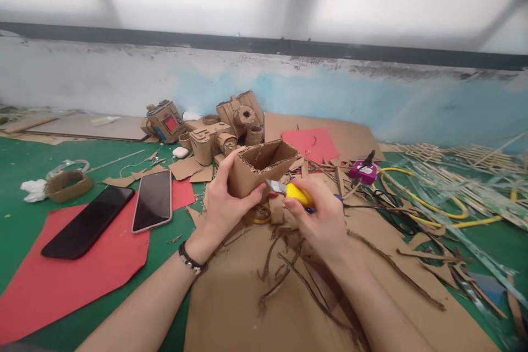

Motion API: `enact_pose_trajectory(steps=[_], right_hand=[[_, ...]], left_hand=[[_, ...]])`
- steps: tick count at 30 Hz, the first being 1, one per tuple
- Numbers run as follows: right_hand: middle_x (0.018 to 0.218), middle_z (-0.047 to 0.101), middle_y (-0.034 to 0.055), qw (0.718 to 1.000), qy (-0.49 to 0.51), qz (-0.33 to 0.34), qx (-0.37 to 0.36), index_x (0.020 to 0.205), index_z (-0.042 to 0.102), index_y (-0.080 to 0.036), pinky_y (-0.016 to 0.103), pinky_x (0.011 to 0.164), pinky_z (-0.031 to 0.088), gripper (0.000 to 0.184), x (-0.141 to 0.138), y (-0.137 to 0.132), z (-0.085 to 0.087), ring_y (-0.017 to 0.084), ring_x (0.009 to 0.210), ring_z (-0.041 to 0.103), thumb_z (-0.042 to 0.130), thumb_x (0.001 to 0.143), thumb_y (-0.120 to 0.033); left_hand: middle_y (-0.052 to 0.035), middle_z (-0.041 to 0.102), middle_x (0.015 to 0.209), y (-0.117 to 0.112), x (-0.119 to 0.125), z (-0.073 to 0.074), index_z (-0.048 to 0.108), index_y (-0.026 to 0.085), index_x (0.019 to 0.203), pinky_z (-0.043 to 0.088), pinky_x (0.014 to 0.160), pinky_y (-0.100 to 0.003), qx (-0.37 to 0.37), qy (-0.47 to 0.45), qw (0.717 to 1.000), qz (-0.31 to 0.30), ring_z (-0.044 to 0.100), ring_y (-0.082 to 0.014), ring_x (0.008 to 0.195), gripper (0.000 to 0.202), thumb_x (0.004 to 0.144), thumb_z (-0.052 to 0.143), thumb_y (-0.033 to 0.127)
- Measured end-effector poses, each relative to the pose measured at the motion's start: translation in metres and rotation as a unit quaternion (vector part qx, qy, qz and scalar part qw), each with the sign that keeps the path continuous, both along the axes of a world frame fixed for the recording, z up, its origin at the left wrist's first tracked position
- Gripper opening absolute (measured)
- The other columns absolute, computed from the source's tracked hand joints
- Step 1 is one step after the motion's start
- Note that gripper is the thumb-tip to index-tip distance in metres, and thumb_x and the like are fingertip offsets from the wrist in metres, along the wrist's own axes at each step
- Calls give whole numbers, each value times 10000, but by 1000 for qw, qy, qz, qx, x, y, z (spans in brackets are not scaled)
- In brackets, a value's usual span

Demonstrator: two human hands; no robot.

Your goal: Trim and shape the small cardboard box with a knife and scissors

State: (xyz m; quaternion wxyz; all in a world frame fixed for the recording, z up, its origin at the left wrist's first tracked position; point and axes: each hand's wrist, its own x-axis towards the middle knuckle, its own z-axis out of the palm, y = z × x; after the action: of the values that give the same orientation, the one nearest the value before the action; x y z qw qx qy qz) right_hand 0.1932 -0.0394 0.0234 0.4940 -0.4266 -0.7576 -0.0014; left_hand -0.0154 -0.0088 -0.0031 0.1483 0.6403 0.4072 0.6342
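Observation:
My left hand [225,198] grips an open-topped cardboard box [247,176] by its left side, thumb pressed along the near wall. The box is held up, and its cut rim shows bare corrugation. In my right hand [319,214] is a yellow utility knife [299,193], gripped between thumb and fingers. Its blade points left and meets the near wall of the box, close to my left thumb. Below both hands lies a large cardboard sheet [231,308] with thin, dark torn strips [284,269] scattered on it.
Cardboard model cameras [208,140] stand by the wall. Two phones, one black [88,223] and one pale-edged [152,201], lie at left on and beside red paper [119,269]. At right are a purple power adapter [363,171], a yellow cable [454,224] and cardboard scraps.

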Motion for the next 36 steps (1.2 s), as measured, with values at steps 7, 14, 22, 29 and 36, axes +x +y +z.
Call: enact_pose_trajectory(steps=[7, 14, 22, 29, 36], right_hand=[[838, 764, 35, 994, -28, -6, 108, 1077, 768, -213, 282, 618, 510, 354, 3, -2, 1, 167, 681, 687, 652, 1080, -548], [790, 722, 24, 990, -48, -28, 129, 1037, 754, -191, 265, 606, 485, 399, 2, -3, 0, 156, 669, 676, 638, 1081, -570], [814, 725, 33, 990, -46, -33, 126, 1046, 760, -186, 265, 651, 492, 409, 3, -2, 0, 163, 712, 693, 634, 1080, -573], [841, 736, 44, 988, -63, -69, 127, 1057, 773, -194, 278, 681, 497, 371, 1, -2, -4, 177, 742, 691, 664, 1073, -548], [828, 745, 45, 981, -108, -83, 137, 1040, 744, -182, 280, 642, 481, 436, -5, -5, -6, 165, 699, 691, 600, 1095, -590]], left_hand=[[-55, 682, 1558, 1, -2, 6, 578, 303, 1548, 512, 1253, -469, 74, 57, 995, 38, 636, -306, 1465, 716, 890, 855, 353], [-66, 678, 1563, -1, 0, 7, 566, 300, 1557, 517, 1252, -478, 64, 68, 995, 48, 647, -306, 1455, 710, 905, 838, 373], [-62, 680, 1551, 0, -1, 6, 553, 299, 1552, 549, 1207, -446, 69, 83, 993, 54, 651, -304, 1445, 705, 908, 829, 378], [-73, 697, 1448, 6, -3, 1, 507, 293, 1506, 619, 1050, -389, 45, 90, 994, 52, 738, -274, 1267, 704, 887, 828, 390], [-78, 689, 1388, 6, 0, -3, 496, 290, 1437, 623, 991, -379, 25, 52, 996, 62, 749, -270, 1201, 735, 830, 896, 399]])
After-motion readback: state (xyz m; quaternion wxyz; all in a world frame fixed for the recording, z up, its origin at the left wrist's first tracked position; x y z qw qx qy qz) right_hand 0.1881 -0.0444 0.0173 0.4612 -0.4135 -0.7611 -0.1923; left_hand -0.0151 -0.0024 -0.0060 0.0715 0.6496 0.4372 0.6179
